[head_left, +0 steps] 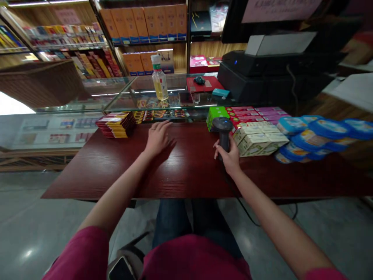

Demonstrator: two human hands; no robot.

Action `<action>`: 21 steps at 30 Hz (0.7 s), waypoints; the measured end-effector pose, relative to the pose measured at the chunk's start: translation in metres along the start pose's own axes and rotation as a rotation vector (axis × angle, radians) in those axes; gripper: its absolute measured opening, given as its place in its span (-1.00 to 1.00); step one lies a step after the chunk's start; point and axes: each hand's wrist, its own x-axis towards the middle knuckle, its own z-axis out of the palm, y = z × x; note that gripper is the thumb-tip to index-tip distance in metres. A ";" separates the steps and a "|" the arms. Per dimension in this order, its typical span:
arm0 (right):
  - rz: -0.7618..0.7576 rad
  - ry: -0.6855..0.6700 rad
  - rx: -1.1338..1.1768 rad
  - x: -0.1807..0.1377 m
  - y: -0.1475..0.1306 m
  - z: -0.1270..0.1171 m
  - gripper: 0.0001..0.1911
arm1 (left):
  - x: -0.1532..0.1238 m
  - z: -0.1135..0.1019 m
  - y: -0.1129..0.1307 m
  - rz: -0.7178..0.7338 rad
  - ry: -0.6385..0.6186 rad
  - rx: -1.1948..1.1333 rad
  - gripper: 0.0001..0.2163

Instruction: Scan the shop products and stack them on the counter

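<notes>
In the head view my right hand is wrapped round the handle of a black barcode scanner, which it holds upright with a cable trailing down off the table's front edge. My left hand is over the dark red wooden table, fingers stretched out and holding nothing. Left of that hand lies a stack of red and yellow packets. Close to the scanner sit a green box, several red boxes, purple boxes and pale cream boxes.
Several blue-lidded tubs are piled at the right. Behind the table is a glass display counter bearing a bottle of yellow drink. A black cash register machine stands at the back right. A wicker basket is at the left.
</notes>
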 end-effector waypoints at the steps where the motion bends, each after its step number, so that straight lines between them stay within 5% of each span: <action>1: -0.010 -0.009 -0.037 -0.002 -0.002 -0.011 -0.61 | 0.009 0.029 0.023 0.052 -0.024 -0.095 -0.44; 5: -0.031 0.003 -0.125 -0.013 -0.008 -0.041 -0.53 | 0.052 0.131 0.102 -0.022 0.003 -0.436 -0.28; 9: -0.037 0.050 -0.163 -0.014 -0.003 -0.045 -0.45 | 0.086 0.181 0.142 -0.334 0.092 -0.624 -0.36; 12: -0.051 0.095 -0.189 -0.011 0.002 -0.042 -0.38 | 0.097 0.189 0.150 -0.438 0.078 -0.591 -0.51; 16: -0.058 0.108 -0.183 -0.011 -0.001 -0.040 -0.41 | 0.098 0.184 0.151 -0.405 0.009 -0.526 -0.64; 21: 0.051 0.018 -0.012 -0.015 -0.020 -0.041 -0.63 | 0.086 0.165 0.133 -0.395 0.033 -0.904 -0.69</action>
